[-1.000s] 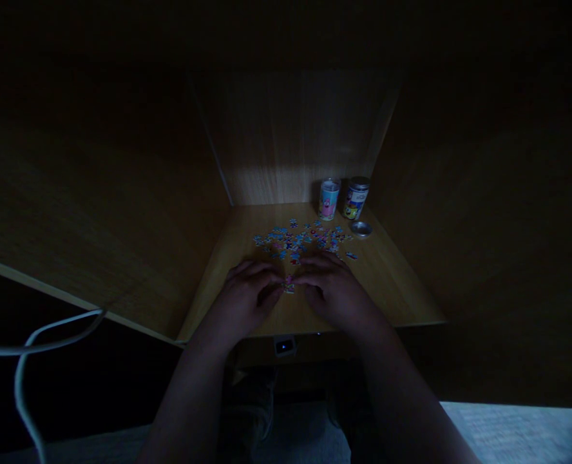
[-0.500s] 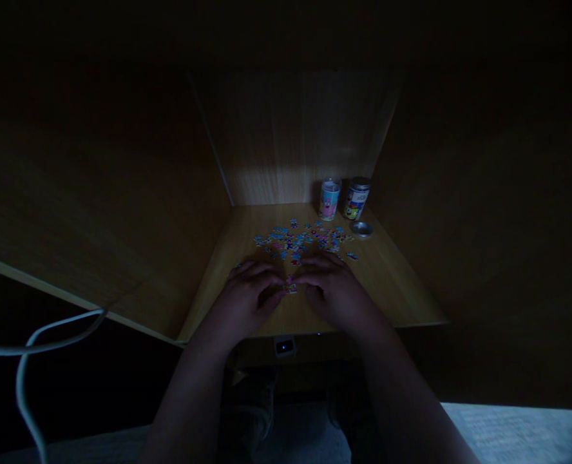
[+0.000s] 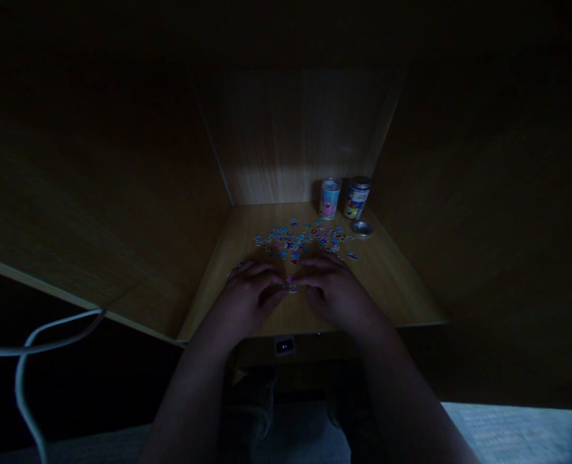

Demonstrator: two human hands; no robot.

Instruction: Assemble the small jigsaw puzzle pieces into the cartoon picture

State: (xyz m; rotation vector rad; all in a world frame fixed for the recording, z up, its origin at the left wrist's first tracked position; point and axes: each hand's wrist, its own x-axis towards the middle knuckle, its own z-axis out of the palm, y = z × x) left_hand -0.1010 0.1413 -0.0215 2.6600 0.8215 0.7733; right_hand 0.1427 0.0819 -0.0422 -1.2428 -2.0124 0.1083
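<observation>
Small joined jigsaw puzzle pieces (image 3: pixel 292 288), pinkish and multicoloured, lie on the wooden surface between my hands. My left hand (image 3: pixel 252 293) is closed at their left side, thumb and index finger at the edge of the pieces. From the right, my right hand (image 3: pixel 332 287) reaches in with its fingers stretched out. Its index fingertip touches the pieces while the thumb stays apart from them. Just beyond my fingers spreads a heap of loose puzzle pieces (image 3: pixel 288 241), mostly blue, pink and purple. Dim light hides the fine details at my fingertips.
At the back right stand an open printed can (image 3: pixel 329 201) and a lidded printed can (image 3: pixel 356 200). A round metal lid (image 3: pixel 362 229) lies before them. Wooden panels enclose the surface (image 3: pixel 387 283) left, right and behind. A white cable (image 3: pixel 22 380) hangs at lower left.
Both hands stay almost in place over the joined pieces, with only slight finger movement. The cans, lid and loose pieces have not moved.
</observation>
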